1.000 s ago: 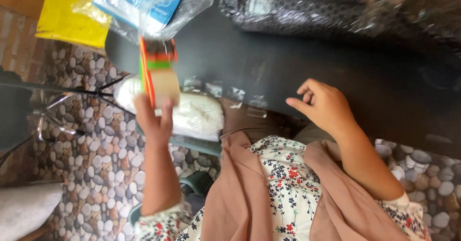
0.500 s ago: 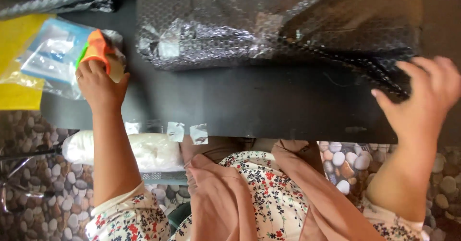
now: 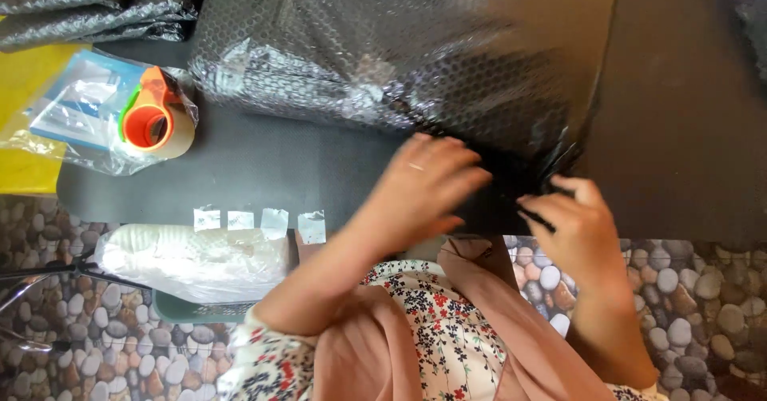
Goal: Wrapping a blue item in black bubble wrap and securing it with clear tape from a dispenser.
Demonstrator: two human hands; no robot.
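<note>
The left hand [image 3: 427, 181] is lying flat on the near edge of the black bubble-wrapped parcel [image 3: 415, 57], fingers spread and pressing rather than gripping; the right hand [image 3: 579, 225] is pinching a dark fold of the wrap at the parcel's near right corner, fingers curled closed on it; the parcel is resting across the far side of the dark tabletop [image 3: 687, 129], reaching to its front edge; the step in hand appears to be folding and holding down the loose flap; the next move is probably calling for one of the cut tape strips [image 3: 252, 219] hanging off the tabletop's edge, near the orange tape dispenser [image 3: 153, 121] sitting untouched to the left.
</note>
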